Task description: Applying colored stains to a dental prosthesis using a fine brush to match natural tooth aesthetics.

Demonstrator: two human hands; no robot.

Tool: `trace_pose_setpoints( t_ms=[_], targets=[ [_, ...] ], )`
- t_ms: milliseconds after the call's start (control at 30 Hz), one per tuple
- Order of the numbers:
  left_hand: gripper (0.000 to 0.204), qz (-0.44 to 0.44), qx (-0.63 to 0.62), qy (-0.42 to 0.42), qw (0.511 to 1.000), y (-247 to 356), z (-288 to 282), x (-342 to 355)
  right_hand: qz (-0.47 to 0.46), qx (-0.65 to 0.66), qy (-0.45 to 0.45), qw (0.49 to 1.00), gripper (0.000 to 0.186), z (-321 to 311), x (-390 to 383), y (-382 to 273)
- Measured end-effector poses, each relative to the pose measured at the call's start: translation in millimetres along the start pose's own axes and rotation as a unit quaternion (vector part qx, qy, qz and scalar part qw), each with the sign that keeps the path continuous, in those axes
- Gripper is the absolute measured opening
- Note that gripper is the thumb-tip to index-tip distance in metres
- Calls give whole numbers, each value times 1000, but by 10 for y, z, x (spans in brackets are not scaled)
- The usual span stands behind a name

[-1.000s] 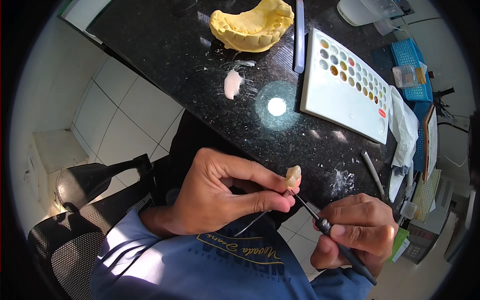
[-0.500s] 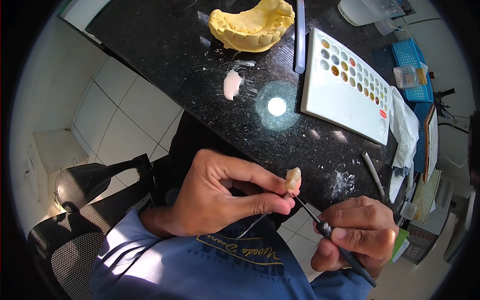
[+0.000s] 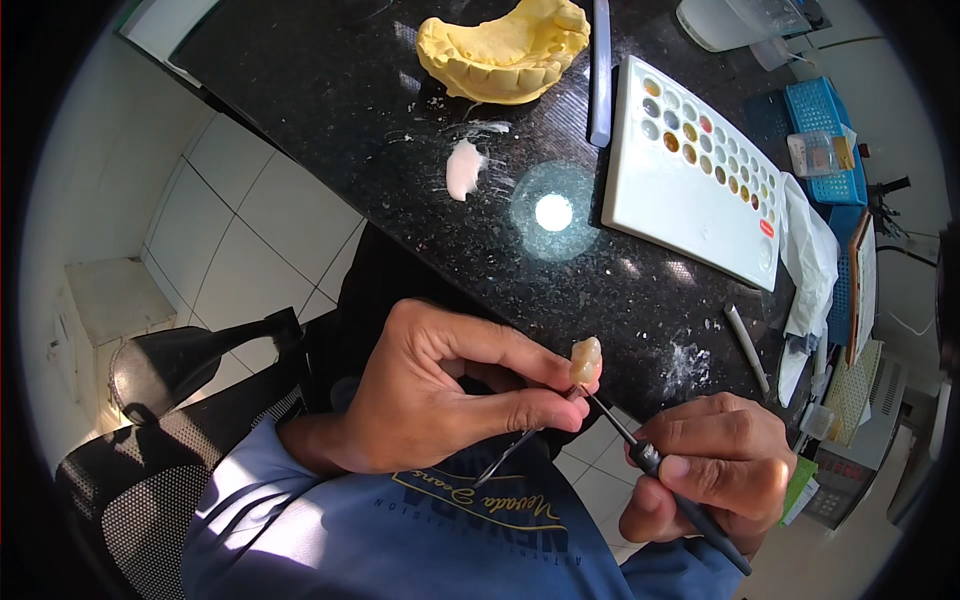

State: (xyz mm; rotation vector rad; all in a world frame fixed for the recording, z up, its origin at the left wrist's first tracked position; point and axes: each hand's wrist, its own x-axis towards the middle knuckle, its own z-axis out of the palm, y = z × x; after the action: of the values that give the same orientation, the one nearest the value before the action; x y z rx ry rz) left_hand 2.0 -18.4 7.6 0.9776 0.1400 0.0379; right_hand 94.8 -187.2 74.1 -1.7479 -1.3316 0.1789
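A yellow dental cast (image 3: 505, 52) is seen at the far edge of the black speckled countertop (image 3: 330, 120), with a grey flat tool (image 3: 600, 70) laid just beside it and a white smear of paste (image 3: 464, 167) found nearer the front. A white palette tray (image 3: 690, 180) with small wells of colour is set to the right, bordered by a crumpled white cloth (image 3: 808, 262) and a blue basket (image 3: 822, 140). A black mesh chair (image 3: 150, 470) is shown over the pale tiled floor (image 3: 230, 230) at lower left.
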Motion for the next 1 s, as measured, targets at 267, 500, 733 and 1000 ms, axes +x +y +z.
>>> trace_pose_setpoints(
  t_ms=[267,500,733,1000],
  targets=[
    [17,2,5,-3,1000,2,-5,-4,-2,-5,7,1000,22,22,2,-23],
    [21,-38,-14,-9,999,1,-23,-16,13,-39,14,999,21,40,3,-62],
    [21,-36,-15,-7,999,2,-22,-22,12,-29,24,999,21,41,2,-72],
    [17,-3,5,0,1000,-7,-4,-4,5,-43,20,999,22,50,8,-47]
  ],
)
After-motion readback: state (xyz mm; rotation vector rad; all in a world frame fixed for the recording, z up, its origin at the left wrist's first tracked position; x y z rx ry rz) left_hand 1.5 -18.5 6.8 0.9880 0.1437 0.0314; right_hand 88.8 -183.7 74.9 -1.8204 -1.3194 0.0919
